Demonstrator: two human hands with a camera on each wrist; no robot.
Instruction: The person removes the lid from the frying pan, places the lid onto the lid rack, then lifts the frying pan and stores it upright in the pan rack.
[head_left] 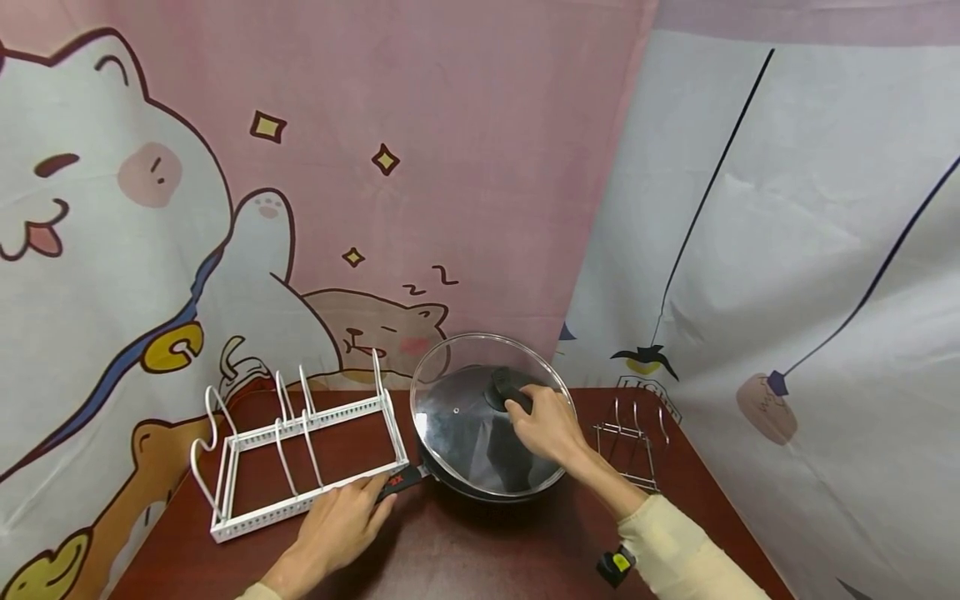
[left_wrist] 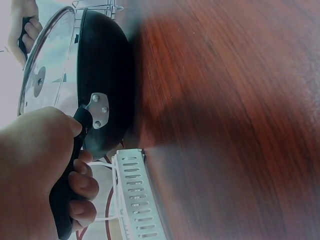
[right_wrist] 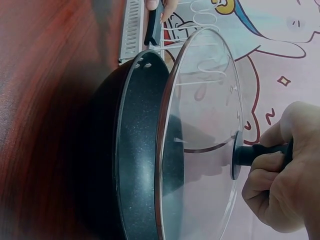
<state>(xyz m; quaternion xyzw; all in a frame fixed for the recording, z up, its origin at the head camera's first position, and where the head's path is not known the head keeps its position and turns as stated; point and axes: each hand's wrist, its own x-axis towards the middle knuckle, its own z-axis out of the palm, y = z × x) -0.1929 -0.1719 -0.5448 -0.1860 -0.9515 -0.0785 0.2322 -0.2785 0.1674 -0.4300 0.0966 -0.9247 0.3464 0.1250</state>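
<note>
A black frying pan [left_wrist: 112,60] with a speckled interior stands on the table. My left hand [head_left: 341,517] grips its black handle [head_left: 405,478], fingers curled underneath in the left wrist view. Over the pan is a clear glass lid [right_wrist: 207,115] with a metal rim. My right hand [head_left: 551,423] holds the lid's black knob [right_wrist: 250,154] with curled fingers. In the right wrist view a gap shows between the lid's rim and the pan's rim, so the lid is raised off the pan.
A white rack [head_left: 270,513] with upright wire dividers stands to the left, close to the pan handle. Right of the pan is a small metal wire rack [head_left: 621,431]. The reddish-brown table [head_left: 480,554] meets a printed cloth backdrop [head_left: 495,167] behind and at the right.
</note>
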